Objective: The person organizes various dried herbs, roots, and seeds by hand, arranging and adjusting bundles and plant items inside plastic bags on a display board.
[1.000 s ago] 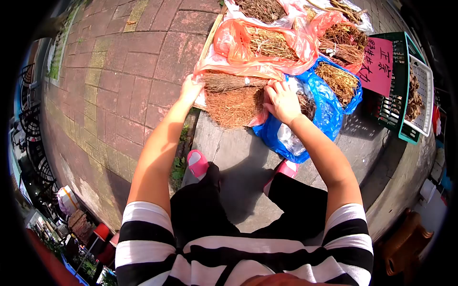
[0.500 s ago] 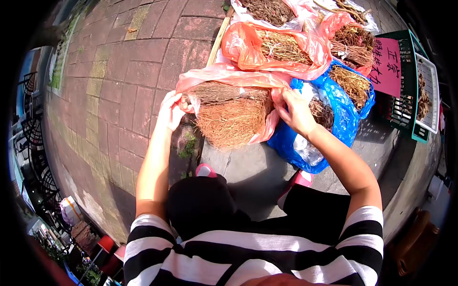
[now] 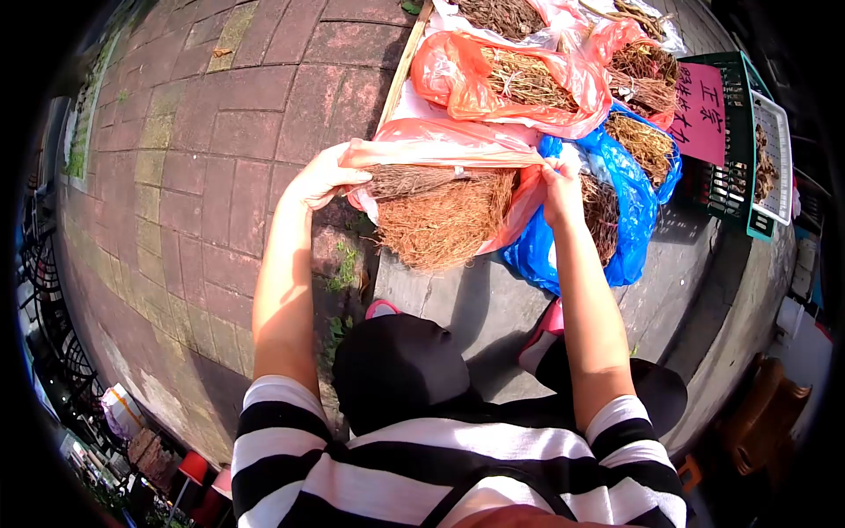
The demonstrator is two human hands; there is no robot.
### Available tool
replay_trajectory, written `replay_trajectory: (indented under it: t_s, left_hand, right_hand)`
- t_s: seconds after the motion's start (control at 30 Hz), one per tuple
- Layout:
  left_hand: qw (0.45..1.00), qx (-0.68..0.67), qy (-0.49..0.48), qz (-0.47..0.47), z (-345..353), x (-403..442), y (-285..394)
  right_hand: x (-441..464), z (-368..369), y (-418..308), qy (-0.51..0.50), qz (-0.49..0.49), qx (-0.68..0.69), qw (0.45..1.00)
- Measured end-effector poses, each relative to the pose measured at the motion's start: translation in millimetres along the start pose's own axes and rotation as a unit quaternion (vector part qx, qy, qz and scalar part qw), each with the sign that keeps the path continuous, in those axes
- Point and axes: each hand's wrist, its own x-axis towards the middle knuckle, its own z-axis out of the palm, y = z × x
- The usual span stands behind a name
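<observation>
Head view, left hand: the left hand has thumb and fingers clamped on the near-left corner of the pink bag.
Right hand: the right hand is pinched closed on the opposite end of the same edge.
Pink bag: stretched between both hands, its edge forming a nearly straight band.
Root bundle: brown, fine-stranded, lying in the bag's open side, between the hands and nearer the wearer than the band.
Blue bag: just beside the right hand, on its outer side, holding dried roots.
Orange bag: beyond both hands, stems inside.
Green crate: well apart from the right hand, farther right, beside a pink sign.
</observation>
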Motion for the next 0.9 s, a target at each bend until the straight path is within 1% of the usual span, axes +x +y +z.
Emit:
replay_trajectory:
  t_s: [0.03,0.07,0.13,0.17,0.2,0.23,0.27,0.3,0.33,0.37,0.4,0.43,0.5,0.57,0.7,0.77,0.8,0.83,0.87,0.9]
  left_hand:
    - [0.999,-0.024,-0.028,-0.023,-7.0,-6.0,0.8]
    - [0.996,-0.048,-0.055,-0.046,-11.7,-8.9,0.3]
    - [0.995,-0.092,-0.042,-0.024,-15.8,-6.5,-8.3]
    - [0.993,-0.115,-0.033,-0.011,-19.3,-4.9,-13.8]
    - [0.99,-0.137,-0.022,-0.01,-23.3,-2.8,-17.6]
    - [0.991,-0.128,-0.015,0.027,-26.2,1.9,-22.0]
    - [0.99,-0.136,0.026,0.027,-29.0,6.1,-30.1]
    - [0.987,-0.144,0.064,0.028,-31.1,11.5,-40.8]
    - [0.986,-0.107,0.119,0.039,-27.3,18.8,-48.8]
    - [0.978,-0.115,0.166,0.045,-24.8,22.9,-55.7]
    - [0.968,-0.124,0.213,0.05,-17.1,24.3,-59.3]
    - [0.955,-0.133,0.261,0.055,-9.7,23.3,-63.2]
    - [0.939,-0.123,0.304,0.101,-2.7,13.5,-71.7]
    - [0.924,-0.124,0.332,0.145,-1.8,0.4,-88.8]
    - [0.928,-0.17,0.329,0.037,24.1,-41.5,-102.5]
    - [0.939,-0.157,0.305,0.004,31.4,-53.2,-115.2]
    - [0.941,-0.195,0.275,-0.016,32.4,-57.1,-119.7]
    - [0.942,-0.2,0.266,-0.039,28.2,-59.4,-131.2]
    - [0.94,-0.205,0.269,-0.044,34.8,-61.8,-125.3]
    - [0.939,-0.209,0.27,-0.045,41.5,-60.0,-117.1]
  right_hand:
    - [-6.1,3.1,-3.1,0.021,0.01,0.035,0.999]
    - [-1.4,-3.6,0.6,-0.001,0.017,0.02,1.0]
    - [13.2,-16.1,6.5,-0.049,0.032,-0.012,0.998]
    - [18.6,-13.4,8.0,-0.05,0.007,-0.014,0.999]
    - [24.2,-10.3,4.6,-0.052,-0.011,-0.068,0.996]
    - [31.3,-8.7,1.6,-0.055,-0.03,-0.119,0.991]
    - [37.4,-7.4,-0.4,-0.049,-0.046,-0.185,0.98]
    - [59.1,-9.7,21.6,0.056,-0.157,-0.299,0.94]
    - [48.8,-0.8,15.6,0.086,-0.231,-0.377,0.893]
    - [36.9,6.4,9.8,0.116,-0.302,-0.451,0.832]
    - [15.4,20.7,0.0,0.115,-0.272,-0.43,0.853]
    - [2.7,27.2,3.0,0.086,-0.245,-0.332,0.907]
    - [-26.4,28.3,14.7,0.089,-0.347,-0.358,0.862]
    - [-76.9,31.0,17.3,0.102,-0.353,-0.397,0.841]
    - [-122.7,12.8,64.9,0.092,-0.307,-0.419,0.85]
    - [-127.2,7.4,64.0,0.087,-0.319,-0.481,0.812]
    - [-130.1,15.1,52.6,0.01,-0.363,-0.488,0.794]
    - [-138.3,24.8,34.4,-0.067,-0.402,-0.491,0.77]
    - [-142.5,35.9,20.7,-0.195,-0.399,-0.525,0.726]
    - [-147.9,49.3,15.8,-0.267,-0.379,-0.552,0.693]
